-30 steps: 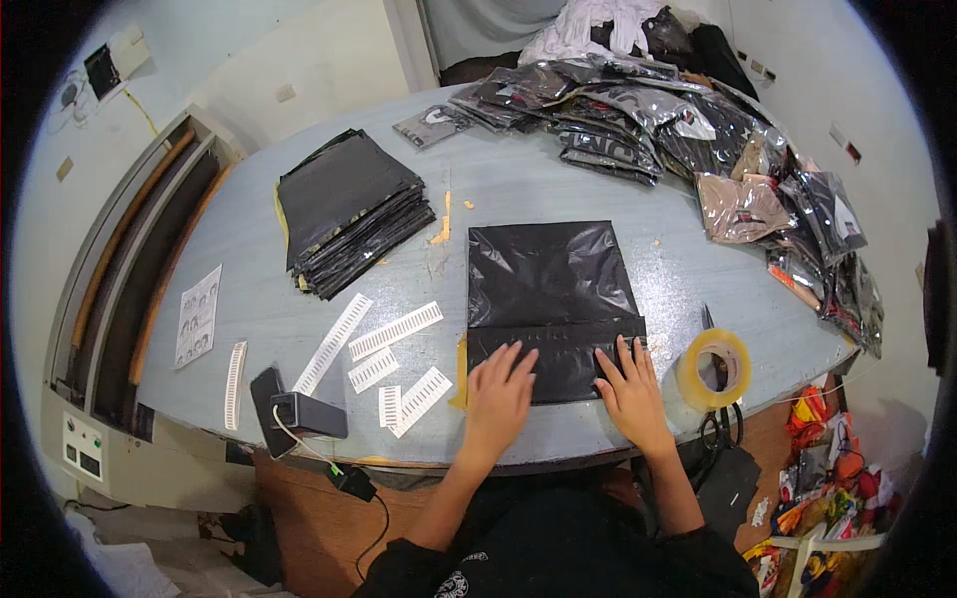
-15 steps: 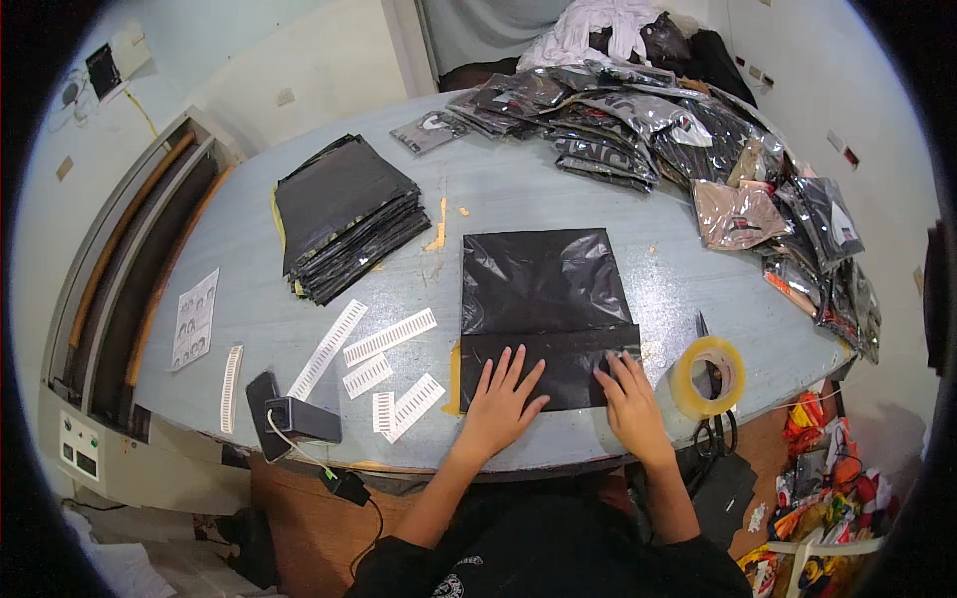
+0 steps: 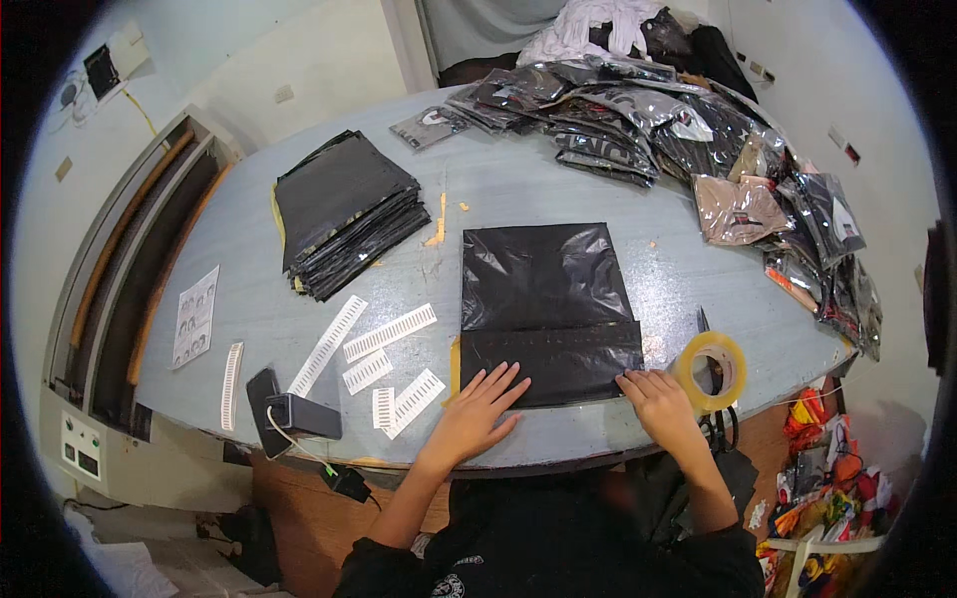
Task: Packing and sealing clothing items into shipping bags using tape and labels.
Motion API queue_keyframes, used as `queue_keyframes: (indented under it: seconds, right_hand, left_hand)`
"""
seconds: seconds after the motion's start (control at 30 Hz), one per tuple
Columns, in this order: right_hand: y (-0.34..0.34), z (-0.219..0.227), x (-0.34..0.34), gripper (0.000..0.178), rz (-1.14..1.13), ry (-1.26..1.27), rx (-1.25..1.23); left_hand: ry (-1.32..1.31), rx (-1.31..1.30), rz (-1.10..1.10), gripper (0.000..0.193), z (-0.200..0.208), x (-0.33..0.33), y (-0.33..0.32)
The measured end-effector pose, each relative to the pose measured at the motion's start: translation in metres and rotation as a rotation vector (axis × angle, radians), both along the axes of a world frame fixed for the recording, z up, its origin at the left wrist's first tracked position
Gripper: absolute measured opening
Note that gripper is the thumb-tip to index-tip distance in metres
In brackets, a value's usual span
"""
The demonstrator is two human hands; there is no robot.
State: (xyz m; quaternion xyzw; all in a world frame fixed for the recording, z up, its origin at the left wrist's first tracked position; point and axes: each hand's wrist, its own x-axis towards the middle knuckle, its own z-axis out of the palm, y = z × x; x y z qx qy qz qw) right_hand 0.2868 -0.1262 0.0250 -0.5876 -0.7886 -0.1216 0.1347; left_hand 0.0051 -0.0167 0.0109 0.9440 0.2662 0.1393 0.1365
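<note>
A black plastic bag [image 3: 546,274] lies on the table in front of me, its near part folded over as a flap [image 3: 558,354]. My left hand [image 3: 477,414] rests on the flap's near left corner, fingers stretched out and open. At the near right corner, my right hand [image 3: 660,407] touches the bag's edge with its fingertips; the fingers lie close together and it appears to hold nothing. Just beside that hand stands a roll of clear yellowish tape [image 3: 683,374]. Dark scissors [image 3: 720,427] are partly hidden by the tape roll.
A stack of black bags [image 3: 344,199] lies far left. White label strips [image 3: 391,332], a phone [image 3: 264,399], a dark box-shaped device [image 3: 306,416] with a cable and a printed sheet [image 3: 195,317] lie nearer. Packed garments [image 3: 638,120] are heaped along the far right edge.
My right hand has slid right and toward me, from the flap to the bag's right corner. My left hand has shifted slightly left and nearer the edge.
</note>
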Motion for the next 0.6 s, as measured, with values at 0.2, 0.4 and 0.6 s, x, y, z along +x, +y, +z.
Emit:
queue_keyframes:
  seconds: [0.2,0.4,0.6]
  right_hand:
    - [0.002,-0.006,0.004,0.029,0.015,-0.054,0.012]
    - [0.003,-0.009,0.013,0.027,-0.011,-0.059,0.015]
    - [0.005,0.000,0.016,0.024,-0.032,-0.076,0.022]
  left_hand:
    - [-0.005,0.044,0.016,0.049,-0.006,-0.003,0.002]
    - [0.015,0.084,-0.024,0.047,-0.008,-0.004,0.005]
    - [0.027,0.006,-0.049,0.042,-0.005,-0.018,0.013]
